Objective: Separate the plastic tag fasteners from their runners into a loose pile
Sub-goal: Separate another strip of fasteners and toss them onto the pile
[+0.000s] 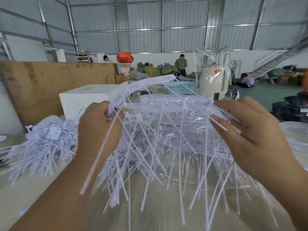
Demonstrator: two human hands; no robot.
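Tag fasteners [160, 104] on their white runner arch between our two hands, raised above the worktop [158, 212], their thin strands hanging down. Our left hand [98, 124] has its grip clenched around one end of the runner. Our right hand [250, 130] is at the other end, fingers fairly straight; we cannot tell whether its grip pinches anything. A loose pile [45, 144] of white pieces lies to the left, beside a white box [83, 100]. Behind stands a blue basket [181, 87].
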